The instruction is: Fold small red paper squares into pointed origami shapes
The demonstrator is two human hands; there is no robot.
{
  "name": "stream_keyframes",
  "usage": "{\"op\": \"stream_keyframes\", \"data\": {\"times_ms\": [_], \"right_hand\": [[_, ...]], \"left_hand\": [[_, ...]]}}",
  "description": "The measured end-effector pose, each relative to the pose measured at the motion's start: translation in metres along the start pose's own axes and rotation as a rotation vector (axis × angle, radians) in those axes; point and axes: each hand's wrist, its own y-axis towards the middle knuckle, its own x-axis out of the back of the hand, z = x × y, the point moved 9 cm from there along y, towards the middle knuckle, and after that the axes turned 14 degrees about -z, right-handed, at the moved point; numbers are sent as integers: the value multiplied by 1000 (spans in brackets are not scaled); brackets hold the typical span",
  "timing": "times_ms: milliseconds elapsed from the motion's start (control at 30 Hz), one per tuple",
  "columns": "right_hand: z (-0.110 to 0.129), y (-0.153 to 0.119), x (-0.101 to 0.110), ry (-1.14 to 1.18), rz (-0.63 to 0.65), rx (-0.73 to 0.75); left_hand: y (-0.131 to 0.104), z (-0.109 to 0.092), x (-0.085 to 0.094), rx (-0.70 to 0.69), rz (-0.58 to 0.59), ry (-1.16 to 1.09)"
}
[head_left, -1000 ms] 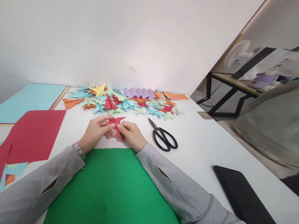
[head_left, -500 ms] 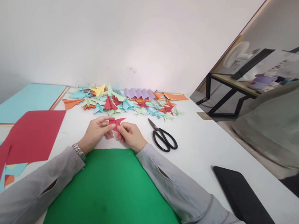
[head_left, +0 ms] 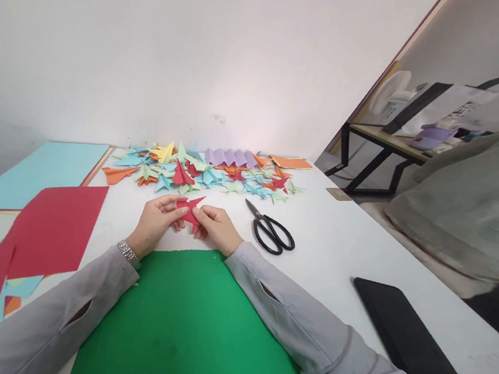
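Observation:
A small folded red paper piece (head_left: 190, 211) is held above the white table, with pointed tips sticking out. My left hand (head_left: 157, 219) pinches its left side between thumb and fingers. On its right side my right hand (head_left: 216, 227) grips it, thumb on top. Just below the hands lies a large green sheet (head_left: 199, 321). Black-handled scissors (head_left: 269, 229) rest to the right of my right hand. Behind the hands is a pile of folded paper shapes (head_left: 209, 175) in several colours, with a purple pleated paper (head_left: 231, 157) at its back.
Large red paper (head_left: 57, 229) and light blue sheets (head_left: 44, 172) lie at the left, with coloured scraps near the front. Orange paper (head_left: 292, 162) sits at the back right. A long black object (head_left: 416, 350) is on the table's right side, and a wall stands behind.
The red paper has turned slightly between my fingers, so its tips show differently. Both hands keep hold of it. The whole view has shifted a little.

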Motion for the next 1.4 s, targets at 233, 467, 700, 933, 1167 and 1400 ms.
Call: {"op": "stream_keyframes", "data": {"times_ms": [233,467,700,933,1167,1400], "right_hand": [[2,0,-1,26,38,40],[11,-2,4,-22,8,98],[1,2,5,131,-35,-11],[3,3,9,142,-65,43],[7,2,9,89,-74,77],[-3,4,7,211,-53,-44]], "left_hand": [[-1,-1,-4,-13,34,55],[-6,-4,-9,-22,72,88],[-7,-4,-12,-20,105,80],[-9,-3,-15,-16,138,112],[-9,0,-15,1,151,145],[-5,-1,-12,-9,108,125]]}}
